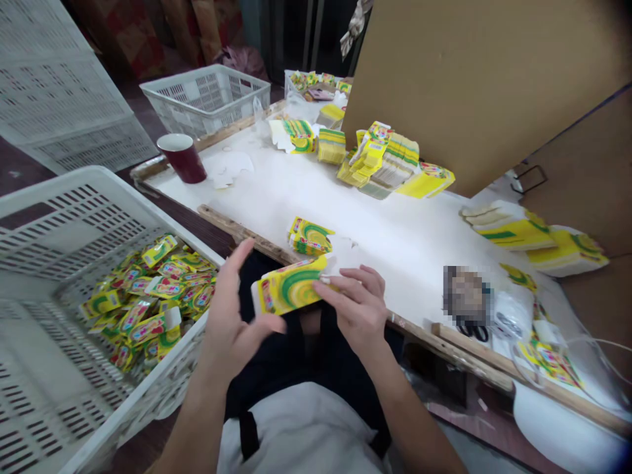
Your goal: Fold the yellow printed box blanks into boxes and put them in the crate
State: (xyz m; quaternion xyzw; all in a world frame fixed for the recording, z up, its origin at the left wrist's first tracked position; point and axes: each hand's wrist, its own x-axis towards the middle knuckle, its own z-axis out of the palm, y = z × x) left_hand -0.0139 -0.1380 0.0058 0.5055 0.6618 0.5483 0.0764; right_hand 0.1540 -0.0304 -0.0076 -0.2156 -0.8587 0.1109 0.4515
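My right hand (358, 303) grips one end of a yellow and green printed carton (291, 286), its fingers closed around the white flap end. The carton is held tilted over the table's front edge, above my lap. Close to its other end, my left hand (232, 319) is open, thumb and fingers spread apart; no clear contact with the carton shows. Just behind the held carton, a small stack of similar yellow cartons (310, 236) lies on the white table (257, 204).
To the left stands a white plastic basket (106, 181) with many small yellow packets (158, 289). A maroon cup (182, 158) is on the table's left. Bundles of flat cartons (390, 161) lie at the back against a large cardboard sheet (474, 85). Black-handled scissors (473, 330) are at the right.
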